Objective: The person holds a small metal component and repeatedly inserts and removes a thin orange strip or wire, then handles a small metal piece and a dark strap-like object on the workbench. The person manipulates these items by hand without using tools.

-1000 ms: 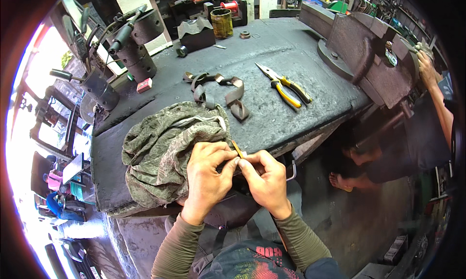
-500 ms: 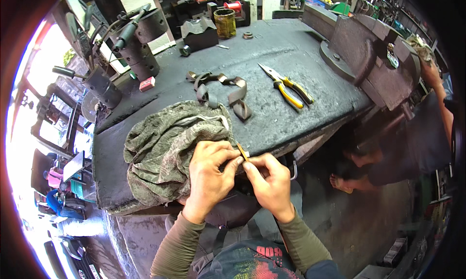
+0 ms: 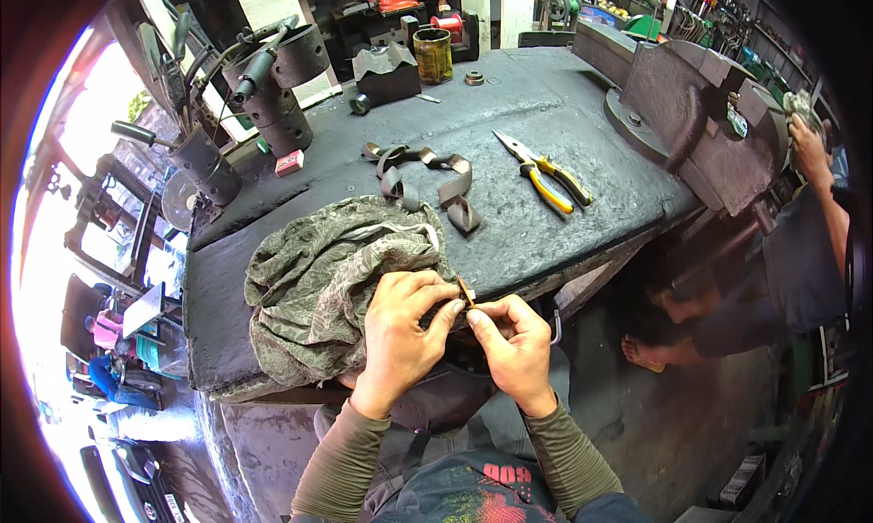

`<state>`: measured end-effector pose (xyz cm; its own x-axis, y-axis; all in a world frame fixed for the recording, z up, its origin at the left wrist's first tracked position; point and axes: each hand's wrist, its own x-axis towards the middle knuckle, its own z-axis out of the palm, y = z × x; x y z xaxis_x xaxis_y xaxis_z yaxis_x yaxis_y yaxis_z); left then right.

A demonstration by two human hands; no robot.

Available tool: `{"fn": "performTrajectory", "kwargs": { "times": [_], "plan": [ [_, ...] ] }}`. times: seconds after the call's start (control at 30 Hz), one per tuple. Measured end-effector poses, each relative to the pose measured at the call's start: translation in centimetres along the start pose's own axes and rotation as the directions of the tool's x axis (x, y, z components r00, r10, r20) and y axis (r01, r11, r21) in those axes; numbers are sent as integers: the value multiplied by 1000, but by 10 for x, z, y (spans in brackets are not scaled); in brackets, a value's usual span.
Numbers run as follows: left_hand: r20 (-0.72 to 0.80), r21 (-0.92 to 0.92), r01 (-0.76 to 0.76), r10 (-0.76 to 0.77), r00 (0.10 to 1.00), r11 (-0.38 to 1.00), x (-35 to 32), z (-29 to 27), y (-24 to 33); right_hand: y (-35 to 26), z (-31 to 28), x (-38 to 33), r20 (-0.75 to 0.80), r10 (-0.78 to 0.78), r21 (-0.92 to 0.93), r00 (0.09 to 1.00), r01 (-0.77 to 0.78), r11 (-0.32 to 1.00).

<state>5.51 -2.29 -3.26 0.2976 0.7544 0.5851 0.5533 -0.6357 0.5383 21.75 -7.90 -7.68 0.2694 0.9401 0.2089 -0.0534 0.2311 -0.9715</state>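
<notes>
A thin, flat copper-coloured strip (image 3: 465, 289) is pinched between both my hands at the near edge of the workbench. My left hand (image 3: 406, 327) grips it between thumb and curled fingers, and my right hand (image 3: 516, 341) does so from the other side. Its ends are partly hidden by my fingertips. Just left of my left hand lies a crumpled green patterned cloth (image 3: 318, 291). Beyond it sits a bent, curled metal strip (image 3: 457, 188). Long-nose pliers (image 3: 548, 179) with yellow and black handles lie to its right.
A heavy bench vise (image 3: 696, 123) stands at the right edge of the dark workbench (image 3: 536, 250). Tool-filled metal cylinders (image 3: 273, 105), a small red box (image 3: 289, 163) and a yellowish can (image 3: 433, 57) line the far side. Another person's hand (image 3: 809, 150) holds a rag beyond the vise.
Both hands still pinch the strip, with small shifts in finger position. The whole view has moved slightly, so the bench appears a little lower and further right.
</notes>
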Motion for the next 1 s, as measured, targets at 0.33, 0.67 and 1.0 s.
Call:
{"fn": "performTrajectory", "kwargs": {
  "times": [0.33,0.67,1.0],
  "plan": [
    [-99,35,-20,24,995,999,-7,12,-3,-1,-2,0,12,224,251,975,-220,943],
    [-71,-3,-3,3,997,1000,-5,5,-1,-3,-7,2,53,274,305,960,-277,911],
    [-60,-20,-64,63,996,998,-6,7,-7,-1,1,4,54,257,354,965,-259,898]
  ]
}}
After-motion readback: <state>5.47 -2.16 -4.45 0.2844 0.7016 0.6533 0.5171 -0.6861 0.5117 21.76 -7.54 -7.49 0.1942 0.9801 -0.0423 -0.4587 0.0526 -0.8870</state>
